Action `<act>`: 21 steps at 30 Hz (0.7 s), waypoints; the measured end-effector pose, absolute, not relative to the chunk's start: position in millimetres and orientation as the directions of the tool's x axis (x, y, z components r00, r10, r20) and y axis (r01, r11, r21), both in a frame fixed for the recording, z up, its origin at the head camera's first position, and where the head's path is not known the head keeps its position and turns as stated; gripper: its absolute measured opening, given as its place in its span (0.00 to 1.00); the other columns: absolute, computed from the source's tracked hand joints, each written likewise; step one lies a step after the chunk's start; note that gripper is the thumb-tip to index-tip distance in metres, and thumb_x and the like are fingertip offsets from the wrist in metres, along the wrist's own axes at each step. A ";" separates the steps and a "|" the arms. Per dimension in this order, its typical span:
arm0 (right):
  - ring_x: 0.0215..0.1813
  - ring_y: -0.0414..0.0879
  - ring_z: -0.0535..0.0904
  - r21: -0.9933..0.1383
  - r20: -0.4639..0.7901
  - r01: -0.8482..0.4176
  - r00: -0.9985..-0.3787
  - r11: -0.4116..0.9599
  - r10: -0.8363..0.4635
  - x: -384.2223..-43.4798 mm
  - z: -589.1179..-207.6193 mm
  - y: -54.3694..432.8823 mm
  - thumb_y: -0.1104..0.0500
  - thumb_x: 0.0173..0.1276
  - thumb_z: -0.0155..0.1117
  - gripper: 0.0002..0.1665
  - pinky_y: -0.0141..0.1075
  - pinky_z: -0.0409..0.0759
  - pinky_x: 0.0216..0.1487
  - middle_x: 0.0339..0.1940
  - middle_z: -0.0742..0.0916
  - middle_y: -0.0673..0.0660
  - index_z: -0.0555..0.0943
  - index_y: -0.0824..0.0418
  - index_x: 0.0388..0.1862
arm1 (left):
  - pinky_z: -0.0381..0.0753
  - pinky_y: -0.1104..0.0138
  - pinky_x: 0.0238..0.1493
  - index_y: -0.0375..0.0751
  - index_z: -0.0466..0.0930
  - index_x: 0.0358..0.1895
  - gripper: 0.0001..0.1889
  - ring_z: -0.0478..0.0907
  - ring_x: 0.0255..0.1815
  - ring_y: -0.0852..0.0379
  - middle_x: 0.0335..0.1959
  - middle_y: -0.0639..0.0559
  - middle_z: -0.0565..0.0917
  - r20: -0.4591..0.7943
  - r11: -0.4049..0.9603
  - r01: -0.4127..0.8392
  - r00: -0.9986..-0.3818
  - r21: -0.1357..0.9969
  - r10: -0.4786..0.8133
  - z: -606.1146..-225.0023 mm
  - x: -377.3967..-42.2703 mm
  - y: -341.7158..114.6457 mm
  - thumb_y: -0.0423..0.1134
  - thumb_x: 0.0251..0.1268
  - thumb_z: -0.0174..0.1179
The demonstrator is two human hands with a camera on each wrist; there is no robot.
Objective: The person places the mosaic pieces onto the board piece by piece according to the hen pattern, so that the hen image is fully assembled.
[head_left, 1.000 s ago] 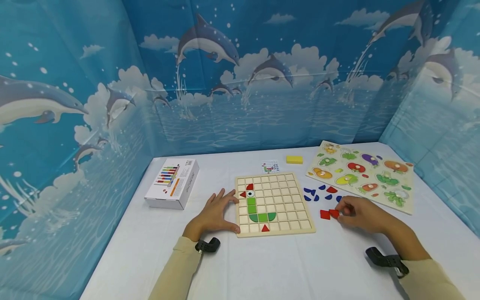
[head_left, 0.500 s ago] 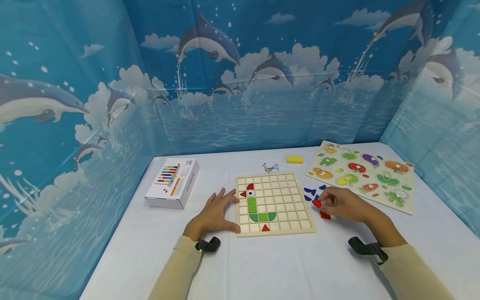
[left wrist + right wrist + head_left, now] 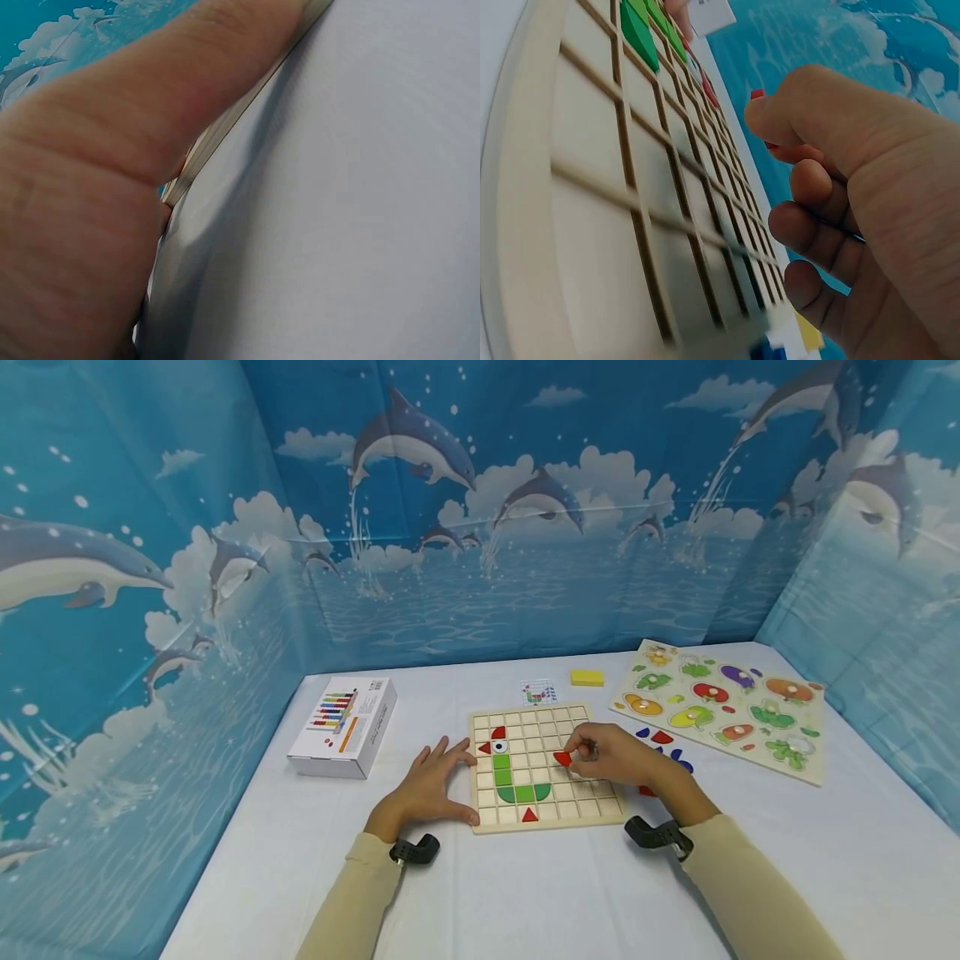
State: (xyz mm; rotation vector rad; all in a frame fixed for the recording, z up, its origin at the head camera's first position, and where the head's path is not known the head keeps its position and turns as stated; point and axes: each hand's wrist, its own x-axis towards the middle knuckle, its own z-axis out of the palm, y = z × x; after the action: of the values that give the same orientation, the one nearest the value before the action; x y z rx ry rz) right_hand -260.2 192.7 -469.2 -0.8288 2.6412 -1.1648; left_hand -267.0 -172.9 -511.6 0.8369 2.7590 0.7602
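Note:
A wooden grid board [image 3: 570,820] lies flat, with green, red and eye-marked pieces set in its left columns. My left hand [image 3: 429,787] touches the board's left edge, fingers spread; in the left wrist view its thumb [image 3: 195,75] lies along that edge. My right hand [image 3: 618,756] is over the board's right half and pinches a red quarter-round piece [image 3: 562,759] between thumb and forefinger. The right wrist view shows the red piece [image 3: 757,94] mostly hidden by the thumb. A red triangle [image 3: 530,815] sits in the bottom row.
Several blue pieces [image 3: 677,754] and a red piece [image 3: 662,737] lie right of the board, partly behind my right hand. A pattern card [image 3: 538,692] and yellow block [image 3: 587,677] are behind it. A vegetable puzzle [image 3: 720,693] lies back right, a white box [image 3: 345,727] at left.
My right hand picked up the red quarter-round piece from the loose pieces and carried it left over the board. The left hand has stayed at the board's edge.

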 end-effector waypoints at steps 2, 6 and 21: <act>0.36 0.47 0.73 -0.732 0.083 -0.426 -0.830 0.531 -0.552 -262.5 -470.2 181.4 0.61 0.66 0.72 0.10 0.35 0.73 0.35 0.30 0.78 0.51 0.82 0.56 0.44 | 0.34 0.52 0.78 0.60 0.70 0.65 0.48 0.38 0.82 0.48 0.81 0.58 0.54 -0.004 0.714 0.476 -0.831 0.514 0.557 -511.6 -266.9 -172.7 0.72 0.35 0.76; 0.34 0.44 0.73 -0.742 0.081 -0.438 -0.810 0.508 -0.580 -266.6 -475.0 163.5 0.62 0.66 0.73 0.09 0.34 0.73 0.34 0.29 0.77 0.50 0.81 0.57 0.42 | 0.34 0.52 0.78 0.60 0.70 0.64 0.48 0.38 0.82 0.49 0.81 0.57 0.54 -0.005 0.715 0.474 -0.832 0.513 0.555 -511.7 -266.6 -172.5 0.72 0.35 0.76; 0.33 0.42 0.74 -0.707 -0.004 -0.423 -0.799 0.567 -0.602 -273.6 -484.5 129.9 0.61 0.65 0.73 0.08 0.34 0.73 0.34 0.28 0.78 0.48 0.81 0.54 0.39 | 0.34 0.50 0.78 0.60 0.70 0.65 0.48 0.38 0.82 0.48 0.82 0.56 0.54 -0.009 0.711 0.470 -0.831 0.523 0.556 -508.5 -265.6 -172.6 0.72 0.35 0.76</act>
State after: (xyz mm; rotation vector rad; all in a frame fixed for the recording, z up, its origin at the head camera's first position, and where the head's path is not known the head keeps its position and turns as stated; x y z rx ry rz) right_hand -273.6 129.9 -484.5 -0.8521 2.5560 -1.0569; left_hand -265.6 -172.6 -508.5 0.8310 2.7508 0.7719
